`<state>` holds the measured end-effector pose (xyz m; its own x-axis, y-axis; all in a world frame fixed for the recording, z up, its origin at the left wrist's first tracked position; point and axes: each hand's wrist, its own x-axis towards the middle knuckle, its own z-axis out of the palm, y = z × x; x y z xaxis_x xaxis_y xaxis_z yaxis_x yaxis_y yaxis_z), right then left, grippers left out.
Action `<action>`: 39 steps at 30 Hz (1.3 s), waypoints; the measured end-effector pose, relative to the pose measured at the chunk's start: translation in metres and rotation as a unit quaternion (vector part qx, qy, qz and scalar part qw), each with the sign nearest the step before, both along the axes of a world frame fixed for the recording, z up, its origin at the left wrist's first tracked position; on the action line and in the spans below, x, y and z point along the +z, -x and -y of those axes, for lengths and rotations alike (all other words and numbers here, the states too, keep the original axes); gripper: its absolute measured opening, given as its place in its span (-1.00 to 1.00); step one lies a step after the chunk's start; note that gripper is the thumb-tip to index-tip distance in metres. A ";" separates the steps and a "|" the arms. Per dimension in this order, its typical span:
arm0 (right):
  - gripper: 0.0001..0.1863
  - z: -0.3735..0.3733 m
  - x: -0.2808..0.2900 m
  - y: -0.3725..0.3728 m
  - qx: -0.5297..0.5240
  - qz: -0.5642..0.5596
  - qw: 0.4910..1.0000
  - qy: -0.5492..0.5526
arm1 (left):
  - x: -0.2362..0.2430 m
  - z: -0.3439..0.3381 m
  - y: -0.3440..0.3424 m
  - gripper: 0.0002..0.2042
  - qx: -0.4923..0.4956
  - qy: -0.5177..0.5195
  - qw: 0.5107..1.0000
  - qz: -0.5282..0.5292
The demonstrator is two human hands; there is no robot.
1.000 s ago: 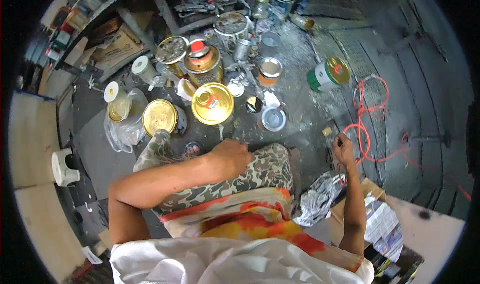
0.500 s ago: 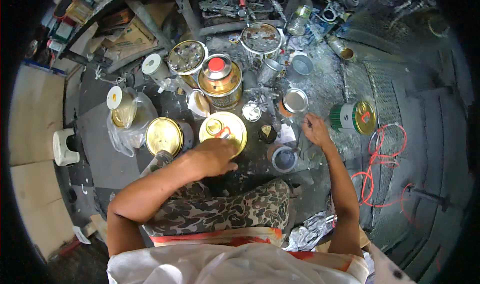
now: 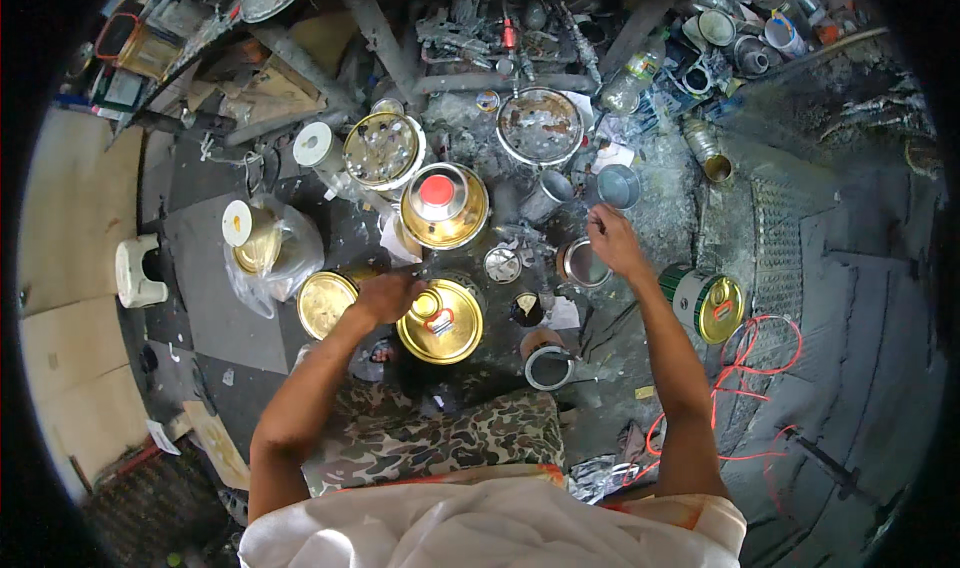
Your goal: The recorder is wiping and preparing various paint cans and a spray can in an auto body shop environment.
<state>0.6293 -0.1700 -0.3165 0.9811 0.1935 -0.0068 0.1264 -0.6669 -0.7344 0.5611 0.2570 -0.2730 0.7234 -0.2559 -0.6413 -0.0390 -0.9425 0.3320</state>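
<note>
My left hand [image 3: 388,294] is between two gold-lidded cans, at the upper left edge of the lid [image 3: 448,333] with a raised spout and red-and-silver handle; its fingertips are hard to make out. The other gold lid [image 3: 322,306] is left of it. My right hand [image 3: 610,233] has its fingers curled together above and right of an open orange-banded can [image 3: 585,263], near a grey metal cup [image 3: 620,186]; what it holds, if anything, is hidden. Behind stands a larger gold tin with a silver, red-capped can [image 3: 437,192] on top. A grey cup [image 3: 548,368] is nearer me.
A green can [image 3: 690,298] lies tipped at right beside a red hose [image 3: 745,378]. Paint-crusted buckets [image 3: 540,126] and a cluttered low shelf [image 3: 500,53] are at the back. A white stool [image 3: 135,271] and bagged tin [image 3: 290,253] are at left.
Both hands have reached forward, away from my lap; the right moved up toward the back cups, the left up and left to the gold lids. The view has also shifted.
</note>
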 end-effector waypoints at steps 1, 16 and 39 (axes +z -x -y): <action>-0.92 -0.005 0.004 -0.006 0.000 -0.007 1.000 -0.016 | -0.009 -0.001 0.002 -0.45 0.005 -0.013 1.000 -0.017; -0.88 -0.063 0.001 0.025 0.114 -0.036 0.974 -0.191 | -0.144 0.002 0.037 -0.32 0.448 0.191 0.871 0.067; -0.85 -0.036 0.080 -0.033 0.101 -0.047 0.993 -0.029 | -0.083 0.040 0.030 -0.63 0.383 0.043 0.887 0.255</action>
<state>0.6621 -0.1336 -0.2360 0.9181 0.3882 -0.0796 0.1819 -0.5913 -0.7856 0.5315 0.2175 -0.3558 0.8965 0.4034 -0.1833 0.4360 -0.7291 0.5276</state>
